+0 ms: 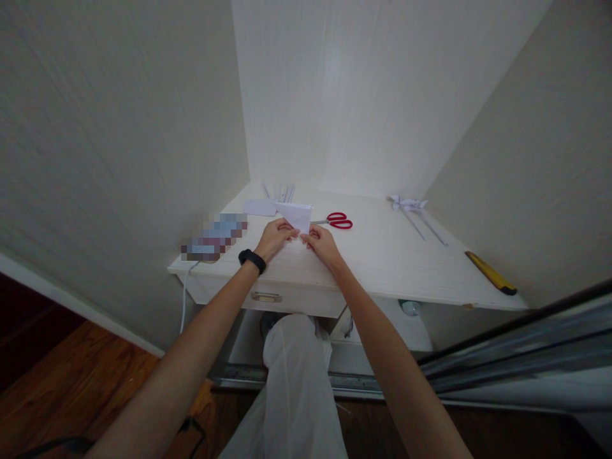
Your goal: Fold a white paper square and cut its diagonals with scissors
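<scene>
My left hand (275,238) and my right hand (321,243) meet over a folded white paper (297,215) on a white desk (382,255). Both hands pinch the paper's near edge, fingers pressed together on it. A black band sits on my left wrist. More white paper (259,206) lies just behind the folded piece, to the left.
Red-handled scissors (339,220) lie right of the paper. Two white paper pinwheels on sticks (412,209) rest at the back right. A yellow utility knife (491,273) lies at the right edge. Thin strips (280,190) lie by the back wall. A drawer handle (266,296) faces me.
</scene>
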A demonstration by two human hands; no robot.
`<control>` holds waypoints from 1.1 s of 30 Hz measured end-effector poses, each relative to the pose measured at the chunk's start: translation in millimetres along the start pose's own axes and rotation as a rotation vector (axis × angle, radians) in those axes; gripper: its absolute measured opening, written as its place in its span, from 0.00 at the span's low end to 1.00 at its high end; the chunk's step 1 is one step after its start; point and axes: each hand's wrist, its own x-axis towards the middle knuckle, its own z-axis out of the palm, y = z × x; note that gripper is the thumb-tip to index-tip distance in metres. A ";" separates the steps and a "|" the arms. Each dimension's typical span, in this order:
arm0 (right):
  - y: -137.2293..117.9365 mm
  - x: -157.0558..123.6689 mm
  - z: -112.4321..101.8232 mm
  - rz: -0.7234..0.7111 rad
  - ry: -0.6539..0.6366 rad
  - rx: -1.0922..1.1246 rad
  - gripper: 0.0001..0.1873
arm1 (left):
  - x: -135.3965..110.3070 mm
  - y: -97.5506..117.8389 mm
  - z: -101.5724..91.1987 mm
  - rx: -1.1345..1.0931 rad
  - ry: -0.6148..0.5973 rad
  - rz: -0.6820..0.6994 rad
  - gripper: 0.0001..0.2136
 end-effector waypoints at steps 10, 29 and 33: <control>-2.8 -1.1 0.4 0.000 0.009 -0.045 0.08 | 1.1 -2.0 -1.0 0.005 0.009 0.012 0.09; -3.9 -2.4 -0.5 -0.004 0.010 -0.085 0.06 | -1.4 7.6 0.4 -0.038 0.109 0.014 0.10; -3.0 -1.0 0.6 0.017 0.022 -0.080 0.05 | 0.1 6.2 0.2 -0.034 0.134 0.009 0.09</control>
